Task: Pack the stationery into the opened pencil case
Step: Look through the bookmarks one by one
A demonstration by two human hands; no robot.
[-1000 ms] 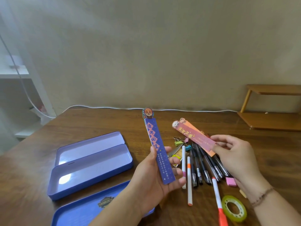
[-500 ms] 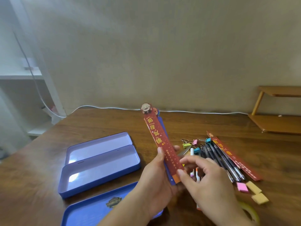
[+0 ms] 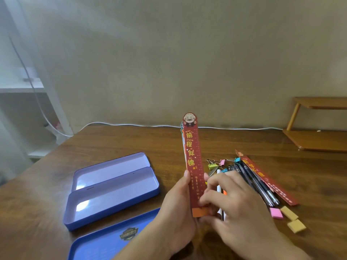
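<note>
Looks like we're mid-gathering here: the left hand (image 3: 180, 201) is curled round a stack of rulers (image 3: 193, 166), held upright with thumb on one edge and fingers behind, and the right hand (image 3: 234, 205) has its fingertips pinching the bottom of that same stack, probably squaring the edges up so they go in as one bundle. The front ruler is red with a little cartoon bearded guy at the top and big yellow characters 前程似锦 with pinyin beside them ("qian", "cheng", "si", "jin" as best I can read). Small print lower down is too blurry for me. Nothing's in the case (image 3: 112, 192) yet from what I can see; it sits open on the desk (image 3: 244, 143) just left of the left hand, with its lid (image 3: 105, 243) close below it showing a badge logo I can't read. Next move I'd guess is tipping the stack flat and laying it lengthwise in the tray, which needs lining up with the long side. Right of the right hand there are pens (image 3: 259, 184), another red ruler (image 3: 266, 179), binder clips (image 3: 221, 163) and erasers (image 3: 287, 216) left to pack.
</note>
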